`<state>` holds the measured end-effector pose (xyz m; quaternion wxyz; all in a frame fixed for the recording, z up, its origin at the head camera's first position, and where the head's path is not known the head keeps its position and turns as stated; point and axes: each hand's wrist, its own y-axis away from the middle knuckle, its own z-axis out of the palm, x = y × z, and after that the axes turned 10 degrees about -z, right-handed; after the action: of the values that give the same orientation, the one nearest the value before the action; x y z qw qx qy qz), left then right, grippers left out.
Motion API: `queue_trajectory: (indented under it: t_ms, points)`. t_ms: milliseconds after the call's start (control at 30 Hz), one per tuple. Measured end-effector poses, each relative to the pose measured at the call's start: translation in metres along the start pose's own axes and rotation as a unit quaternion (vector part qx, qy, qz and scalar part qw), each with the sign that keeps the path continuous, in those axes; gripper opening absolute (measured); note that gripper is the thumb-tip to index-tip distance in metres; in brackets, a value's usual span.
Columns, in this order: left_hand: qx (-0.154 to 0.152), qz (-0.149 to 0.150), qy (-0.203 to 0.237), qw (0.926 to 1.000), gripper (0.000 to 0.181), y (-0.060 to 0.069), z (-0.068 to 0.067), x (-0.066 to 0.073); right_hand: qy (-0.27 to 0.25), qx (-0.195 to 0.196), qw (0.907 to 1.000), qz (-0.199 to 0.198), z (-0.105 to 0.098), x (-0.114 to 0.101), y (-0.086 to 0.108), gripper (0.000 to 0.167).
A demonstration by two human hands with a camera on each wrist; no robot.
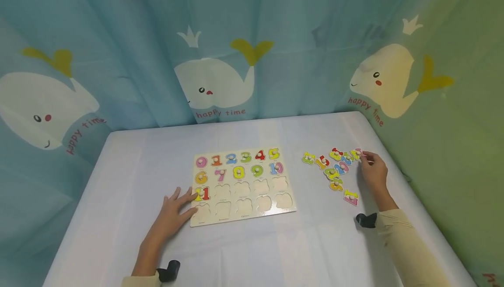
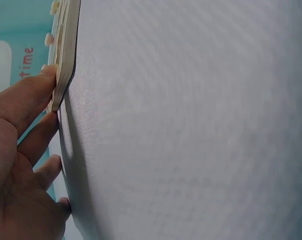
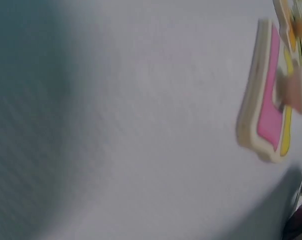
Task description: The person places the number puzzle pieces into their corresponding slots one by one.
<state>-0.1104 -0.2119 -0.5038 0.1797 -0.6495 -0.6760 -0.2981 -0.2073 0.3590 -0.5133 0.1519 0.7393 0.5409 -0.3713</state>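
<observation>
Curtain (image 1: 283,81) behind table (image 1: 315,247); left grip (image 1: 172,210) spread on board (image 1: 254,212), right grip (image 1: 375,172) pinching clustered piece (image 1: 358,152).

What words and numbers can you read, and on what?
"happy time": beside white whales on the blue-green fabric curtain
"0 1 2 3 4 5": colourful knobbed number pieces, top row, pale wooden board
"6 7 8 9 10": pieces, second row
"11": yellow and red piece, third row
"15": loose reddish piece, right of the board
Too small or blurred: board's tiny print, other loose pieces
Cut off: red lettering, bottom right
</observation>
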Motion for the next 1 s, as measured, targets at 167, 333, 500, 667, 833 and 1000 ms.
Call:
queue_trajectory:
  t_ms: [167, 333, 500, 667, 833, 1000]
  points:
    - [-0.002, -0.008, -0.001, 1.0, 0.048, -0.001, 0.0, -0.001, -0.003, -0.014, 0.9996, -0.022, 0.002, -0.001, -0.005, 0.039]
    - [-0.003, -0.019, -0.004, 0.9998, 0.049, 0.001, 0.001, -0.004, -0.023, -0.056, 0.9957, -0.071, 0.011, -0.005, 0.0, 0.037]
    - [-0.002, -0.005, 0.003, 1.0, 0.048, -0.003, 0.003, -0.004, -0.038, -0.086, 0.9931, -0.069, 0.01, 0.0, 0.006, 0.041]
    - [-0.004, 0.001, 0.007, 1.0, 0.047, -0.007, 0.003, -0.001, -0.042, -0.155, 0.9842, -0.075, 0.0, 0.001, 0.003, 0.048]
    - [-0.006, -0.004, 0.006, 1.0, 0.049, -0.009, 0.0, 0.0, -0.041, -0.177, 0.9813, -0.062, 0.0, 0.001, 0.001, 0.048]
    - [-0.006, -0.013, 0.012, 0.9998, 0.049, 0.0, 0.003, -0.004, -0.054, -0.178, 0.981, -0.054, 0.004, 0.009, 0.009, 0.05]
